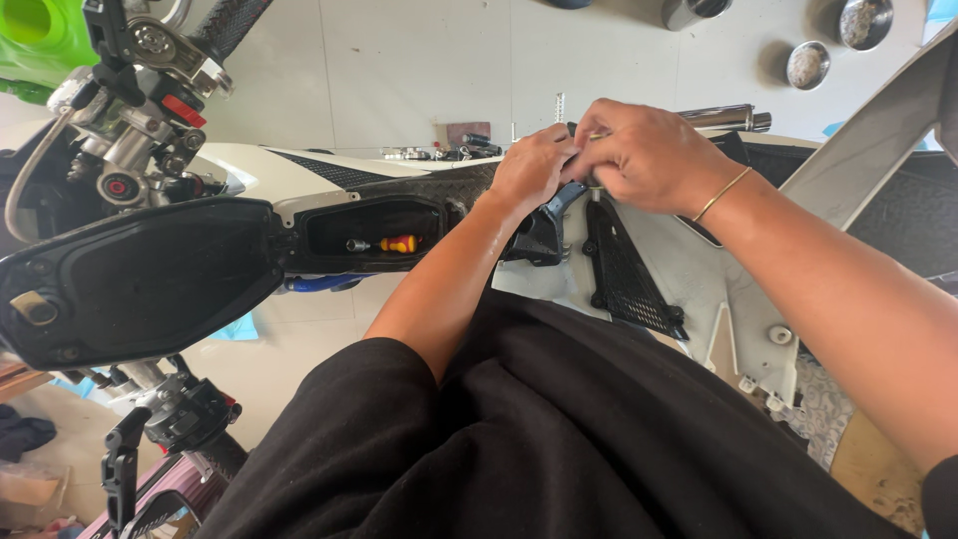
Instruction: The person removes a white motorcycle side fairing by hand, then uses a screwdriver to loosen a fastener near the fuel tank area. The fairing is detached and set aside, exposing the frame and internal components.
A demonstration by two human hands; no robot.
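Both my hands meet at the top edge of a white motorcycle fairing panel (718, 299) with a black mesh vent (624, 274). My left hand (532, 165) has its fingers closed around a small part at the panel's black and blue bracket (554, 215). My right hand (649, 150), with a thin gold bangle on the wrist, pinches the same spot from the right. What lies between the fingertips is hidden.
A black open compartment (374, 235) in the bodywork holds a red-and-yellow screwdriver (397, 244). Its lid (140, 279) hangs open at left, by handlebar controls (140, 60). Loose tools (449, 150) lie on the tiled floor, metal bowls (808, 65) at the far right, and a chrome tube (728, 120).
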